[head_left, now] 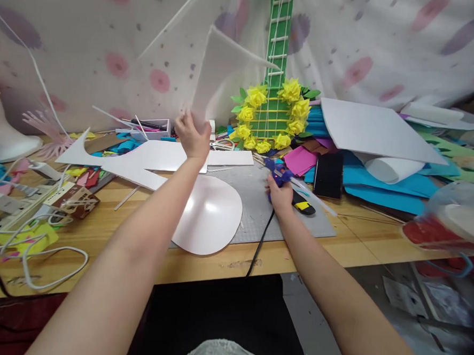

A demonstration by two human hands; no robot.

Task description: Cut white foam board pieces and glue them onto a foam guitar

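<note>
My left hand [192,137] is closed on the lower end of a white foam board offcut [217,64] with a curved edge, raised above the table and slightly blurred. Blue and dark, a hot glue gun [278,172] is gripped in my right hand [281,195], over the right part of the grey cutting mat [255,211]; a black cord trails from it to the table's front edge. Between my arms lies a rounded white foam board piece [210,216]. More white offcuts [142,158] lie to the left. Beside my right hand rests a black and yellow utility knife [303,204].
A green guitar-like craft [279,41] with yellow paper flowers [292,90] stands at the back. Right are a black phone [328,175], blue sheets [384,189], a white board [376,127] and a clear-lidded container [451,223]. Power strips [22,202] and tangled cords fill the left.
</note>
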